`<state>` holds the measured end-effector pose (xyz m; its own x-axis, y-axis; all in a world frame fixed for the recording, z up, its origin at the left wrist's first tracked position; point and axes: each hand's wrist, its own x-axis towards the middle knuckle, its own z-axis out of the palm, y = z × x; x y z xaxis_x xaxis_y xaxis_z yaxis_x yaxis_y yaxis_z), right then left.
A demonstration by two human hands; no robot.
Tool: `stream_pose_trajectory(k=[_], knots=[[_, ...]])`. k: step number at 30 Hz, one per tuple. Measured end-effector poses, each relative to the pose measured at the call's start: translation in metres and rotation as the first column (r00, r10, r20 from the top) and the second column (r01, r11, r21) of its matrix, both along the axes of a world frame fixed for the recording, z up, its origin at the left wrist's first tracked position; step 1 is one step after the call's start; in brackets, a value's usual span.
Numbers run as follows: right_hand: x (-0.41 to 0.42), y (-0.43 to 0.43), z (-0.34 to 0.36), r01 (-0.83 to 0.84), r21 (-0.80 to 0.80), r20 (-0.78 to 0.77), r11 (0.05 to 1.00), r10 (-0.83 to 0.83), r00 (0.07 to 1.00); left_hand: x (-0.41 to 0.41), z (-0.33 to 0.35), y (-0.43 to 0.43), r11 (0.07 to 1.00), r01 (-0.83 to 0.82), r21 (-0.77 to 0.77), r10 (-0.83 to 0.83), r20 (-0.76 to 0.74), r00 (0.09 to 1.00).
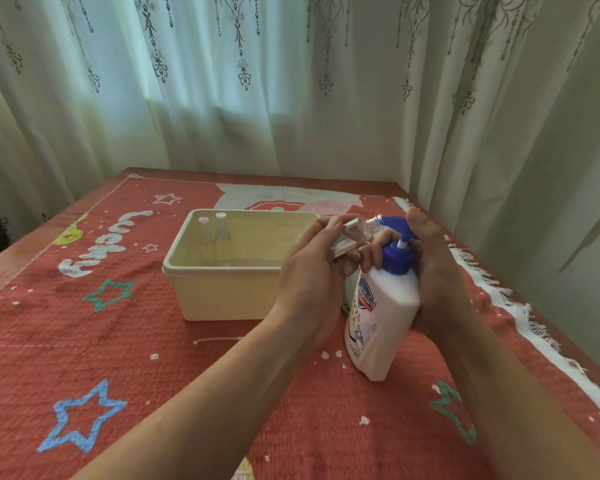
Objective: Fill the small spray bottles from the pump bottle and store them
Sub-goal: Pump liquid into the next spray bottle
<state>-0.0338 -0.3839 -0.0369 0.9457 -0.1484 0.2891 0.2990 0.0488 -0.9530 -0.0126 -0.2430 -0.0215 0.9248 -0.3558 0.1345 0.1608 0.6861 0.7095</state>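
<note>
Fingers [329,230] of our left hand [312,271] are wrapping a small clear spray bottle [352,233], holding it tipped on its side with its open neck pointing at the blue pump head [394,225]. Our right hand [433,271] is gripping the white pump bottle [381,317] from behind, fingers closed round its shoulder, thumb [418,220] resting on top of the pump head. We are tilting the pump bottle, its base touching the cloth. Its label is showing a blue and red shield with the word "Safeguard"; the smaller print below is too blurred for us to read.

Just beside our left hand a cream plastic box [222,292] is sitting open, and two more small spray bottles [215,240] are standing upright in its far left corner. The rest of the box looks bare.

We are working over a red woven cloth [153,375] with stars and white lettering that we cannot make out. Its white fringe [520,317] is running along the table's right edge, near the pump bottle. Open cloth is lying left of and in front of the box. Pale patterned curtains [222,81] are hanging behind the table.
</note>
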Motion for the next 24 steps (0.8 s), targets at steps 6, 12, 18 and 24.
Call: stream_pose_trajectory(k=[6,12,18,24], knots=[[-0.0014,-0.0002,0.0009,-0.011,0.016,-0.002,1.0,0.011,1.0,0.0005,-0.0003,0.0,1.0,0.02,0.001,-0.02,0.005,1.0],[-0.0023,0.0019,0.0045,0.006,0.043,0.003,0.999,-0.006,1.0,0.0021,-0.0025,-0.0012,1.0,0.016,0.002,-0.016,0.01,1.0],[0.0001,0.0012,0.0013,0.004,0.049,0.014,0.999,-0.005,1.0,0.0015,0.0,-0.0012,1.0,0.01,0.002,-0.01,0.003,1.0],[0.0003,0.0012,0.0024,0.0,0.06,0.009,0.998,0.0,1.0,0.0017,0.0009,0.0,1.0,0.016,-0.001,-0.016,0.01,1.0]])
